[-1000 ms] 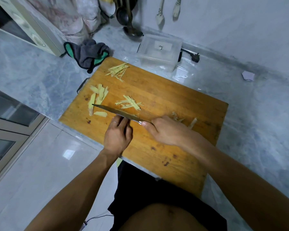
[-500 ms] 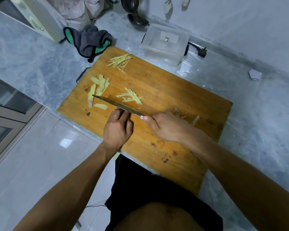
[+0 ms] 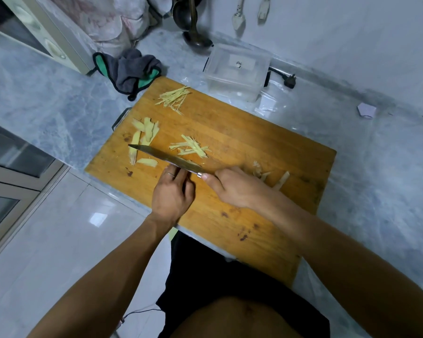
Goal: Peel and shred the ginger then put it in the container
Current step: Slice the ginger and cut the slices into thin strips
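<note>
Cutting board (image 3: 242, 142) — wooden, lying on the grey marble counter (image 3: 47, 106).

Knife (image 3: 164, 157): the right hand (image 3: 232, 189) is gripping its handle, fingers curled round it, thumb lying toward the metal collar; the blade is pointing left across the board, its tip over the ginger slices (image 3: 144, 135).

Left hand (image 3: 172, 193): resting on the board just beside the blade, fingertips tucked under and partly hidden behind it, a ring (image 3: 170, 174) showing on one finger. Whether those fingers are pinching a piece of ginger — cannot tell.

Ginger, in separate lots on the board: flat slices near the left edge; a small heap of shreds (image 3: 191, 148) just beyond the blade; a second heap of shreds (image 3: 175, 98) at the far corner; peel scraps (image 3: 271, 178) beside the right hand.

Container (image 3: 237, 71): clear plastic, standing on the counter just past the board's far edge.

Cloth (image 3: 130, 71): grey with green trim, lying crumpled near the board's far left corner.
</note>
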`<action>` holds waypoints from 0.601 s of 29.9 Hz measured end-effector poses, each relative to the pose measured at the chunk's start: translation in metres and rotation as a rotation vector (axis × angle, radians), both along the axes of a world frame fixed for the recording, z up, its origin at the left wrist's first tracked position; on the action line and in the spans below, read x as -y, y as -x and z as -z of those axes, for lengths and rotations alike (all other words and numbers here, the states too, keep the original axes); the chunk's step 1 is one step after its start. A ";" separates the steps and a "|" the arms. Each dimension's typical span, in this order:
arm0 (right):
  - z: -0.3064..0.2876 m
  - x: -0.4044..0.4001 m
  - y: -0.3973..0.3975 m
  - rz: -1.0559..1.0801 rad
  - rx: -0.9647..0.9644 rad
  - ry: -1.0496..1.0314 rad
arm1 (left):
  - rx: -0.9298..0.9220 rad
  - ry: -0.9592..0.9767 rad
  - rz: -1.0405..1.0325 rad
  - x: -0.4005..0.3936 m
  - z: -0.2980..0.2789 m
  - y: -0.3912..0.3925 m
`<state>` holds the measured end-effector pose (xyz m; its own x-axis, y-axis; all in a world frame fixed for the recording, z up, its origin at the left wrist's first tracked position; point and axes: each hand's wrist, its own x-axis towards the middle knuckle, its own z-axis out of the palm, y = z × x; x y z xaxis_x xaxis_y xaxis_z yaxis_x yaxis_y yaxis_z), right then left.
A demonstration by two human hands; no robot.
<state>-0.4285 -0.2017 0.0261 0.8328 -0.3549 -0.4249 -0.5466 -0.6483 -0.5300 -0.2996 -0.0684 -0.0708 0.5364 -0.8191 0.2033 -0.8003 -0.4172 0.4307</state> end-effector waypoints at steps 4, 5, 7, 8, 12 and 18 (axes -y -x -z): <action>-0.008 0.002 0.008 0.014 0.010 0.005 | -0.017 0.002 0.012 0.000 -0.004 0.001; -0.009 0.003 0.011 0.016 0.013 0.009 | -0.021 0.003 0.014 -0.001 -0.003 0.001; -0.010 0.005 0.015 0.013 0.011 0.015 | -0.026 -0.007 0.014 -0.001 0.000 0.000; -0.011 0.006 0.015 0.011 0.006 0.016 | -0.032 -0.020 0.012 -0.002 0.001 -0.001; -0.010 0.007 0.013 0.009 -0.005 0.005 | -0.055 -0.045 0.010 -0.002 0.005 -0.002; -0.007 0.008 0.012 0.008 -0.007 -0.018 | -0.042 -0.006 0.008 -0.001 0.004 -0.002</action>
<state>-0.4410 -0.2098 0.0331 0.8272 -0.3535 -0.4368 -0.5552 -0.6343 -0.5380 -0.2972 -0.0671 -0.0748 0.5377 -0.8247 0.1754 -0.7848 -0.4134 0.4618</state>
